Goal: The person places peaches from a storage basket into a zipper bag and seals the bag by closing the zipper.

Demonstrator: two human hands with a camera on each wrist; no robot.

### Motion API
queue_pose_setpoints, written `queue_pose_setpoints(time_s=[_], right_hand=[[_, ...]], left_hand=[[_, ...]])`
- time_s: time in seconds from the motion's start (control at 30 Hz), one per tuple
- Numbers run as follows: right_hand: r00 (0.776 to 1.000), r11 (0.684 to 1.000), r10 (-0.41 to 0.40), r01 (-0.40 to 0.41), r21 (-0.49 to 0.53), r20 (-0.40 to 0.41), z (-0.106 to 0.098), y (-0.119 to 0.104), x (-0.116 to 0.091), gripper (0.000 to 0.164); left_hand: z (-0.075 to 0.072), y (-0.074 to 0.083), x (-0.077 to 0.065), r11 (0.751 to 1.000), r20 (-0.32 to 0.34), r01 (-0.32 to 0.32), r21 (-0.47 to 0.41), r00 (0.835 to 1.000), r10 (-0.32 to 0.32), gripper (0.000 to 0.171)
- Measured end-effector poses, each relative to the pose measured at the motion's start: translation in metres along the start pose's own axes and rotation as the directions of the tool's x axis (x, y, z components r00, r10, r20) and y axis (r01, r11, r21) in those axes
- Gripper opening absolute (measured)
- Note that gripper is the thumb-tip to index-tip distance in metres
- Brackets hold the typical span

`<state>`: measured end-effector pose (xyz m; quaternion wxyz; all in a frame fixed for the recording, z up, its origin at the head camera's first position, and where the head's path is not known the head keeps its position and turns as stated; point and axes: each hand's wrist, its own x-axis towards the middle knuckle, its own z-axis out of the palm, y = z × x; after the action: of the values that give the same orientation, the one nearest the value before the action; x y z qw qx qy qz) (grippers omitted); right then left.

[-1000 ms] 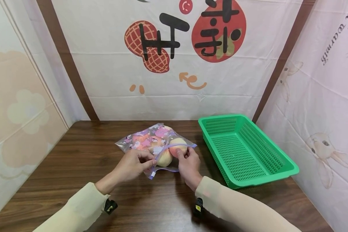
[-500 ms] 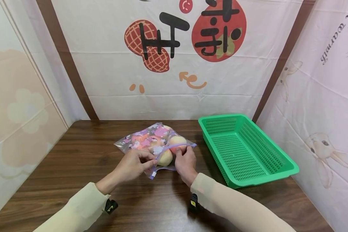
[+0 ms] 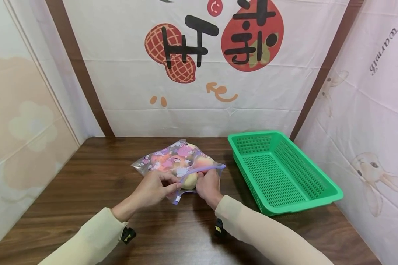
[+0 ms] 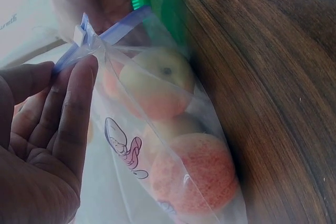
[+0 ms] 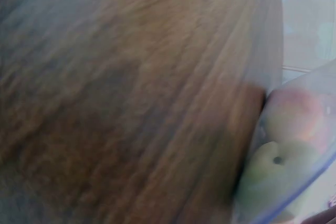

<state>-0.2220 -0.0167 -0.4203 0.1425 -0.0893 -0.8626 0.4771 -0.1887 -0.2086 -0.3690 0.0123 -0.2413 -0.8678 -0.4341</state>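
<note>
A clear zip bag (image 3: 172, 156) with pink and purple prints lies on the table, its mouth towards me. Round yellow-red fruits, apples or peaches by their look, fill it; a pale yellow fruit (image 3: 189, 181) sits just inside the mouth. My left hand (image 3: 154, 187) pinches the bag's purple edge between thumb and fingers, close to the white slider (image 4: 80, 35). My right hand (image 3: 209, 186) reaches into the mouth, fingers under the purple strip against a reddish fruit (image 3: 203, 162). Bag and fruit hide its fingertips. The right wrist view is blurred, with a greenish fruit (image 5: 278, 177) inside the bag.
A green plastic basket (image 3: 318, 204) with slotted sides stands right of the bag, with no fruit in it. The dark wooden table (image 3: 96, 176) ends at a printed cloth backdrop (image 3: 199, 121) behind and at both sides.
My right hand has moved left and further into the bag mouth; the reddish fruit has gone slightly deeper, behind the purple strip. The left hand keeps its pinch with hardly any movement.
</note>
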Motion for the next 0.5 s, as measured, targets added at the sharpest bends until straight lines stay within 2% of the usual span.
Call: queue_pose_setpoints(time_s=[0.13, 0.27, 0.4, 0.5], right_hand=[[0.999, 0.999, 0.014, -0.013, -0.03, 0.037, -0.008, -0.005, -0.006, 0.027], [0.997, 0.998, -0.044, 0.047, -0.05, 0.066, -0.014, -0.006, -0.014, 0.034], [0.99, 0.993, -0.11, 0.114, -0.037, 0.089, -0.021, -0.006, -0.021, 0.032], [0.985, 0.991, -0.123, 0.128, -0.031, 0.124, -0.027, -0.005, -0.027, 0.025]], left_hand=[[0.0, 0.001, -0.001, 1.0, 0.009, 0.004, -0.001, 1.0, -0.004, 0.011], [-0.001, 0.001, -0.003, 1.0, 0.004, 0.004, 0.001, 1.0, -0.004, 0.01], [-0.003, 0.0, -0.005, 1.0, 0.005, 0.004, 0.001, 1.0, -0.004, 0.01], [-0.003, 0.0, -0.006, 1.0, 0.011, 0.002, 0.001, 1.0, -0.002, 0.011]])
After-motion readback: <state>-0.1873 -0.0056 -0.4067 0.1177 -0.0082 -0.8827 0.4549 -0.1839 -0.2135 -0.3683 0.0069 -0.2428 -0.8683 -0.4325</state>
